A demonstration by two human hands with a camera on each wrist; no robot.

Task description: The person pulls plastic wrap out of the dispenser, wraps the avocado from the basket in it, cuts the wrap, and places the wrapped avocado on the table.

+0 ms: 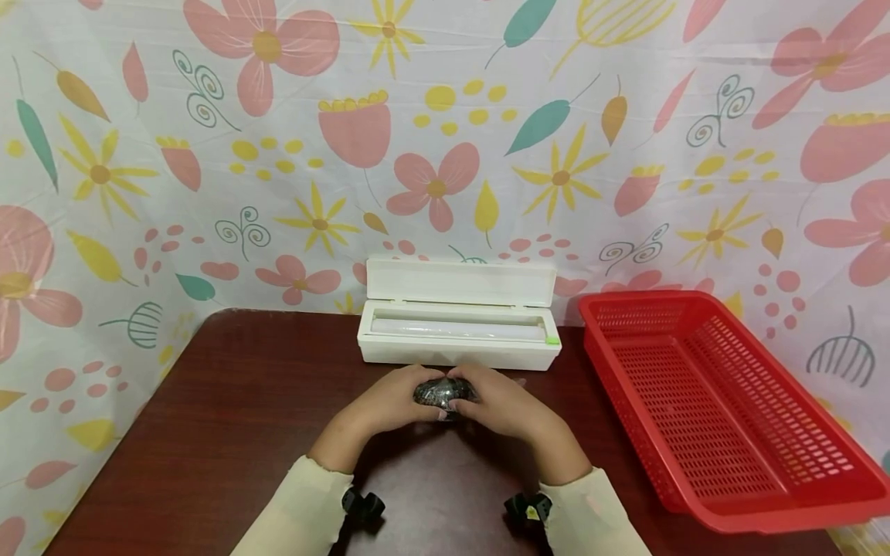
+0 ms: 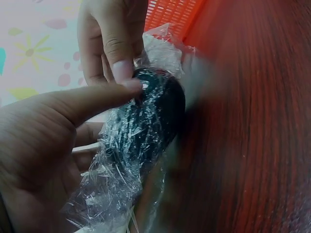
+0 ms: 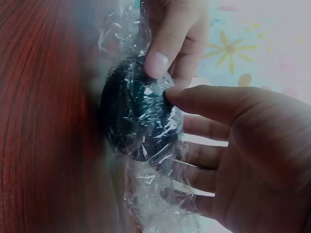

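Note:
A dark, rounded oval object (image 1: 439,392) sits at the middle of the table, wrapped in clear cling film (image 3: 146,170); its kind is hard to tell through the film. From the left side my left hand (image 1: 392,399) holds it, thumb on top and fingers curled around the far side. My right hand (image 1: 504,401) grips it from the right in the same way, the two thumbs close together. Loose, crumpled film sticks out at both ends in the wrist views. Just behind the hands stands a white cling film dispenser (image 1: 459,354), its lid raised and a film roll (image 1: 455,330) inside.
A red perforated plastic basket (image 1: 667,479) stands on the right side of the dark brown wooden table (image 1: 229,401). Behind the table hangs a flower-patterned cloth (image 1: 431,93), close to the dispenser's raised lid.

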